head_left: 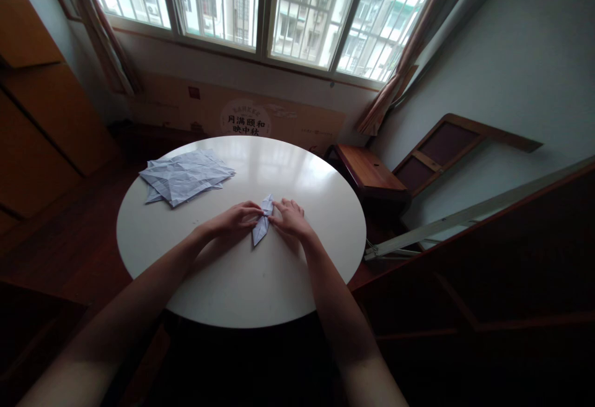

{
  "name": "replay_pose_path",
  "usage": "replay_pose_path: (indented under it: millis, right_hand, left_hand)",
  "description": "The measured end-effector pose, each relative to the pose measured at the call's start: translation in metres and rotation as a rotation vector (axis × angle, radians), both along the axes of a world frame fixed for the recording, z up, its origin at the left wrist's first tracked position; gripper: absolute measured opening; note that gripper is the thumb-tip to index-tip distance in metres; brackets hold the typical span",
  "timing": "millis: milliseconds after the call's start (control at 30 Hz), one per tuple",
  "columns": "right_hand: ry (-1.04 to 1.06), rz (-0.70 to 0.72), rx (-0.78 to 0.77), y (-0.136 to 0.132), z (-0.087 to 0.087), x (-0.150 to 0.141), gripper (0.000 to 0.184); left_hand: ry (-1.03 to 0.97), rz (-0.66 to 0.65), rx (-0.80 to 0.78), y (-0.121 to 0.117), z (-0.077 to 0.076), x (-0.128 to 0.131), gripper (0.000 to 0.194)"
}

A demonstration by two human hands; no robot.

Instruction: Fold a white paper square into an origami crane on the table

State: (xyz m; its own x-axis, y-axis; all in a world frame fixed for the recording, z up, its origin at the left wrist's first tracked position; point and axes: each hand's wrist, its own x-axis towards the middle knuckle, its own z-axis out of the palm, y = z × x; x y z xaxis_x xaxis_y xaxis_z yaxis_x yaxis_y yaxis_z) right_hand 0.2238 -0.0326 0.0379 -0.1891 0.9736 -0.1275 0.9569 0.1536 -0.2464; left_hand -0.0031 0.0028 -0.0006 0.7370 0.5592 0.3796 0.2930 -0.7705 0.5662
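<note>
A small piece of folded white paper (261, 231), long and pointed at both ends, is held just above or on the round white table (223, 295); I cannot tell whether it touches the top. My left hand (242, 215) pinches its left edge near the middle, with the fingers closed. From the right, my right hand (290, 217) grips the same paper between thumb and fingertips, its other fingers bent beside it. The fingertips of both hands cover the paper's middle. At the table's far left lies a stack of creased white paper sheets (188, 175).
Behind the table stands a long printed cardboard panel (297, 119) below the barred window (218, 4). To the right are a wooden stool or bench (367, 168) and a wooden frame (446, 144) against the wall. Orange-brown cabinets (41, 128) stand at the left.
</note>
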Motion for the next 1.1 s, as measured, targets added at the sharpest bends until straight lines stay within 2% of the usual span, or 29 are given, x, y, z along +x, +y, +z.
replay_pose_path:
  millis: [467,1100]
  right_hand:
    - [0.006,0.006,0.010,0.0006,-0.0004,-0.0007,0.064]
    - [0.010,0.009,0.024,-0.0043,0.0047,-0.0017,0.061]
  left_hand:
    - [-0.009,0.011,0.012,0.0001,-0.0017,-0.0001,0.036]
    - [0.038,0.023,-0.034,-0.0045,0.0064,-0.0006,0.037]
